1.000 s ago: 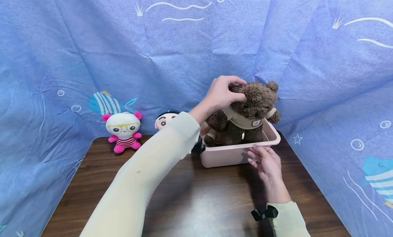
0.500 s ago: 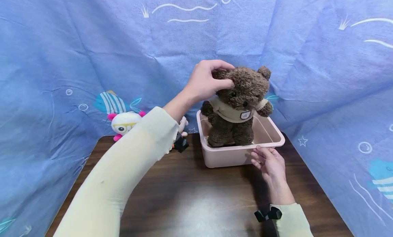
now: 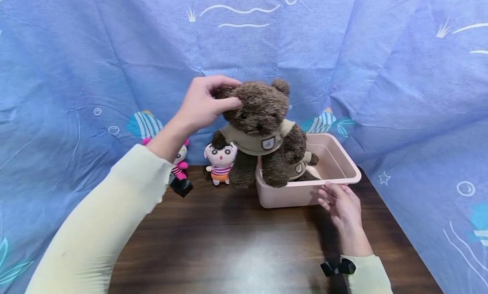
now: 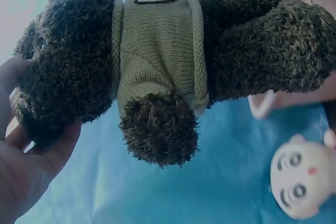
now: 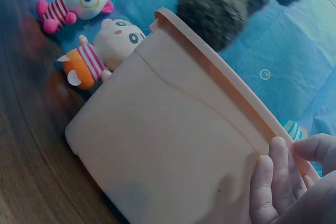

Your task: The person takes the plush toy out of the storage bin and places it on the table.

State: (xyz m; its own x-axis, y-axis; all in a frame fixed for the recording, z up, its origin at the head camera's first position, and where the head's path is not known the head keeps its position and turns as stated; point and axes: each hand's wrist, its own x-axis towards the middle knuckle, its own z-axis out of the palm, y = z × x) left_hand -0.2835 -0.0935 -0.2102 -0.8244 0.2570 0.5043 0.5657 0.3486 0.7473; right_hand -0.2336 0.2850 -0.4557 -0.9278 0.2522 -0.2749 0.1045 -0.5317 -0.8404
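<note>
Cloth (image 3: pixel 244 52) hangs behind wooden table (image 3: pixel 213 247); left hand (image 3: pixel 203 101) grips bear (image 3: pixel 257 109), right hand (image 3: pixel 345 207) pinches tub (image 3: pixel 291 195).

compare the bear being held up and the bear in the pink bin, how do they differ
The held bear looks larger; the bear in the bin looks smaller.
The held bear is lifted, the left hand gripping its head; the bear in the bin sits inside the pink bin.
The held bear shows nearly whole; the bear in the bin is partly hidden.
Both are dark brown with beige tops and a badge.
</note>
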